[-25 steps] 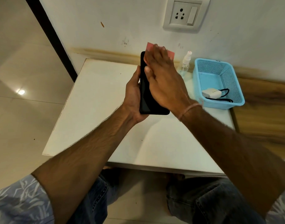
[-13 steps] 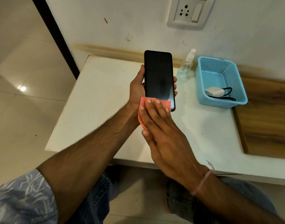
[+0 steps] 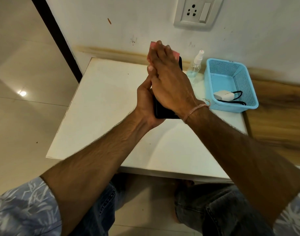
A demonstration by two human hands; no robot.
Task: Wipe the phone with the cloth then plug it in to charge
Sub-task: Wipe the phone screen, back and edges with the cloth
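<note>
The left hand [image 3: 145, 103] comes up from seven o'clock and grips the lower half of the phone [image 3: 164, 114] from its left edge, thumb laid along that side and palm wrapped behind, so the phone stands tilted above the table [image 3: 103, 108] with its top toward twelve o'clock. The right hand [image 3: 166, 77] reaches in from four o'clock and lies flat over the phone's face, fingers straight and close together, pressing the pink cloth [image 3: 176, 54] against the upper end of the screen. Corners of the cloth show past the fingertips at twelve and one o'clock, and only the phone's bottom edge and a strip of its right side stay uncovered. A thin thread bracelet [image 3: 195, 109] circles the right wrist. The table is white and square-cornered, set against a pale wall. At two o'clock from the hands a small clear spray bottle [image 3: 196, 65] stands near the wall, and just beside it at three o'clock sits a blue mesh basket [image 3: 247, 89] holding a white charger [image 3: 224, 96] with a black cable [image 3: 237, 97]. A wall socket [image 3: 196, 11] with a switch sits high at one o'clock. A wooden surface [image 3: 278, 116] adjoins the table at three o'clock, glossy floor tiles [image 3: 18, 125] spread out at nine o'clock, and a dark vertical strip [image 3: 55, 34] runs down the wall at eleven. Jeans [image 3: 98, 210] and a patterned sleeve [image 3: 23, 210] fill the bottom edge at six and seven o'clock.
</note>
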